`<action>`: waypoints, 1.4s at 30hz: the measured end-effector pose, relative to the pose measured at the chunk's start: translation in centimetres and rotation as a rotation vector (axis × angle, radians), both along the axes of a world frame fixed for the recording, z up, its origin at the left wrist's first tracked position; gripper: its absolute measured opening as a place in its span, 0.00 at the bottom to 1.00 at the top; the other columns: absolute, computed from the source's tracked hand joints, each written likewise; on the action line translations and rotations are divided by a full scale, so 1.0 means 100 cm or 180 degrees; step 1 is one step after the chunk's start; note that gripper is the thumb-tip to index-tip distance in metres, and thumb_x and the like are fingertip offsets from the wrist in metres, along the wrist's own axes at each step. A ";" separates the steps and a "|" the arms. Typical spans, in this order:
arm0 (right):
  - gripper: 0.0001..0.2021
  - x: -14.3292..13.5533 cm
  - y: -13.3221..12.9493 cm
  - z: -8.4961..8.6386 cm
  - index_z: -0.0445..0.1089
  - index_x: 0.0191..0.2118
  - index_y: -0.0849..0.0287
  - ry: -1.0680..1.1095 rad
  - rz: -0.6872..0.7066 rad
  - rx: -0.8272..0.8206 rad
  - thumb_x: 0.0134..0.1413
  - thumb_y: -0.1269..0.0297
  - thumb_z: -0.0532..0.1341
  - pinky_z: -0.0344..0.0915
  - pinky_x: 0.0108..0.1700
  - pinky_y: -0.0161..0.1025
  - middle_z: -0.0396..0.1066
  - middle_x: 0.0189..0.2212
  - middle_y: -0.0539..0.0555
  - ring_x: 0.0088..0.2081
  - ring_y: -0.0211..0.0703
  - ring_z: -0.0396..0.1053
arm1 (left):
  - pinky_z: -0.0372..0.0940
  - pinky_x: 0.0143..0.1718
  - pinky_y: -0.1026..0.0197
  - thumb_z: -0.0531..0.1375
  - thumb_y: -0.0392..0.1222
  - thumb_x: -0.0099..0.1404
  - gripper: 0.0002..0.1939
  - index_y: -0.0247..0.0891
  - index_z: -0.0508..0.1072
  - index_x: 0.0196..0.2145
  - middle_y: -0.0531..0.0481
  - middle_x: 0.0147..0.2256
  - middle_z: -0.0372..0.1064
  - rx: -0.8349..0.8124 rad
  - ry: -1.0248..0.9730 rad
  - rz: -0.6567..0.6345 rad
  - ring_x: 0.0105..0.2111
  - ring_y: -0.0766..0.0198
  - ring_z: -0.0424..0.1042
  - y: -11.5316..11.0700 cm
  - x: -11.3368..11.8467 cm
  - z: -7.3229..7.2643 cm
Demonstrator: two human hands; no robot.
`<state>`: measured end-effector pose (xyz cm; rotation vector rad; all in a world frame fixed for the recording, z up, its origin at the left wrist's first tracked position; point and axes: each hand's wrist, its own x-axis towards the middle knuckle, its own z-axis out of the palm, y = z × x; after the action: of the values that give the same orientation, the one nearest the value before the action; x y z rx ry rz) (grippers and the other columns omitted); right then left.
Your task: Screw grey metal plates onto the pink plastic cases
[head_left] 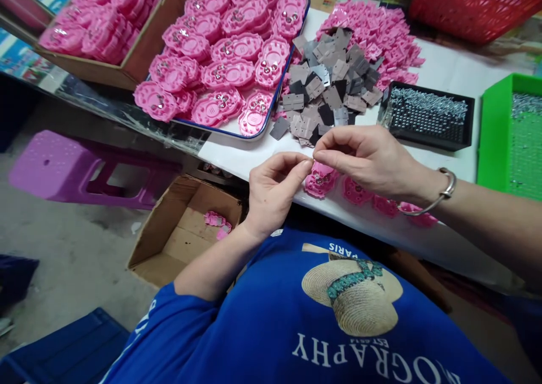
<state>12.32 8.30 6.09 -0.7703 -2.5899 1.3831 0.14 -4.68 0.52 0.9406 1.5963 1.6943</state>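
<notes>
My left hand (275, 189) and my right hand (366, 158) meet at their fingertips above the table's front edge. Both are pinched closed, and whatever sits between the fingertips is too small to make out. Just under them lies a pink plastic casing (320, 182) with shiny metal bits on it. More pink casings (356, 192) stand in a row along the edge, partly hidden by my right hand and wrist. Behind my hands spreads a heap of small grey plates (315, 99), with a pile of small pink plastic pieces (376, 39) beyond it.
A blue-rimmed tray (258, 132) carries stacked pink casings. Screws fill a black box (444, 141) and a green bin (491, 130) at right. A cardboard box (156, 28) stands at upper left, another open carton (169, 254) below the table, beside a purple stool (55, 166).
</notes>
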 end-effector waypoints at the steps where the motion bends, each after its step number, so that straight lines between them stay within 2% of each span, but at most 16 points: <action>1: 0.12 -0.001 0.000 0.000 0.72 0.36 0.61 -0.0048 0.0008 0.0045 0.61 0.57 0.58 0.55 0.33 0.33 0.67 0.26 0.50 0.28 0.31 0.57 | 0.69 0.37 0.65 0.68 0.46 0.62 0.09 0.38 0.78 0.33 0.53 0.31 0.77 -0.0002 -0.0024 0.0005 0.31 0.68 0.74 0.000 0.000 0.000; 4: 0.13 -0.003 0.003 0.000 0.70 0.35 0.62 -0.0241 0.0110 0.0236 0.62 0.57 0.55 0.54 0.34 0.33 0.66 0.26 0.50 0.28 0.32 0.57 | 0.69 0.36 0.64 0.67 0.46 0.63 0.09 0.38 0.78 0.35 0.52 0.32 0.77 -0.0018 0.0068 -0.0036 0.31 0.68 0.74 0.000 0.000 -0.001; 6: 0.14 -0.003 0.008 0.002 0.68 0.33 0.62 -0.0459 0.0230 0.0367 0.63 0.57 0.54 0.53 0.33 0.33 0.65 0.25 0.50 0.27 0.31 0.56 | 0.68 0.35 0.64 0.66 0.46 0.64 0.10 0.38 0.78 0.39 0.52 0.33 0.76 0.0019 0.0432 0.0018 0.31 0.68 0.73 -0.003 -0.001 -0.003; 9: 0.15 -0.003 0.019 0.003 0.70 0.35 0.62 -0.0839 0.0511 0.0571 0.63 0.57 0.54 0.51 0.33 0.34 0.67 0.28 0.52 0.28 0.32 0.57 | 0.66 0.35 0.62 0.65 0.45 0.65 0.10 0.39 0.76 0.42 0.51 0.33 0.74 0.0213 0.1547 0.0259 0.30 0.67 0.70 -0.010 -0.003 -0.009; 12: 0.15 -0.003 0.027 0.002 0.71 0.35 0.63 -0.1171 0.0792 0.0898 0.64 0.57 0.54 0.50 0.34 0.35 0.68 0.27 0.53 0.27 0.32 0.55 | 0.64 0.38 0.58 0.66 0.43 0.64 0.09 0.38 0.75 0.42 0.49 0.35 0.74 0.0452 0.2629 0.0260 0.34 0.63 0.70 -0.018 -0.004 -0.016; 15: 0.15 -0.005 0.029 0.000 0.71 0.34 0.62 -0.1365 0.1050 0.1064 0.64 0.57 0.53 0.49 0.33 0.36 0.66 0.25 0.51 0.25 0.31 0.52 | 0.63 0.42 0.54 0.68 0.43 0.61 0.14 0.38 0.74 0.43 0.45 0.39 0.75 0.0482 0.3131 0.0178 0.38 0.58 0.72 -0.022 -0.002 -0.023; 18: 0.14 -0.009 0.029 0.000 0.71 0.36 0.61 -0.1425 0.1169 0.1045 0.64 0.58 0.53 0.49 0.34 0.36 0.67 0.27 0.51 0.25 0.31 0.53 | 0.62 0.45 0.53 0.69 0.46 0.60 0.18 0.38 0.72 0.45 0.44 0.43 0.77 0.0372 0.3286 0.0095 0.42 0.55 0.72 -0.024 0.001 -0.028; 21: 0.14 -0.012 0.029 -0.001 0.72 0.36 0.62 -0.1481 0.1229 0.1033 0.64 0.58 0.54 0.50 0.34 0.36 0.68 0.27 0.52 0.26 0.31 0.54 | 0.60 0.46 0.53 0.68 0.47 0.61 0.18 0.39 0.71 0.46 0.45 0.45 0.78 0.0277 0.3334 0.0046 0.42 0.56 0.73 -0.024 0.003 -0.030; 30: 0.14 -0.019 0.029 -0.002 0.75 0.37 0.63 -0.1559 0.1149 0.0945 0.63 0.59 0.57 0.49 0.34 0.37 0.67 0.24 0.52 0.26 0.33 0.55 | 0.60 0.45 0.53 0.66 0.46 0.63 0.16 0.40 0.72 0.47 0.48 0.45 0.79 0.0218 0.3368 0.0065 0.41 0.56 0.73 -0.023 0.001 -0.030; 36: 0.11 -0.017 0.027 -0.007 0.77 0.37 0.62 -0.1365 0.0953 0.1099 0.60 0.61 0.59 0.49 0.35 0.36 0.66 0.22 0.51 0.26 0.32 0.55 | 0.59 0.46 0.52 0.65 0.45 0.64 0.18 0.39 0.71 0.50 0.48 0.44 0.79 0.0276 0.3348 0.0048 0.41 0.56 0.72 -0.023 0.000 -0.032; 42: 0.11 -0.013 0.032 -0.010 0.77 0.38 0.61 -0.1186 0.1034 0.1057 0.59 0.60 0.60 0.51 0.35 0.36 0.69 0.24 0.51 0.25 0.32 0.57 | 0.59 0.46 0.52 0.65 0.43 0.63 0.18 0.39 0.72 0.50 0.48 0.43 0.78 0.0302 0.3306 0.0006 0.41 0.57 0.72 -0.022 0.000 -0.031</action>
<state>11.00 11.51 5.07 -0.6236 -3.2395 0.8884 0.11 -6.93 -2.59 2.0758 2.1040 1.3194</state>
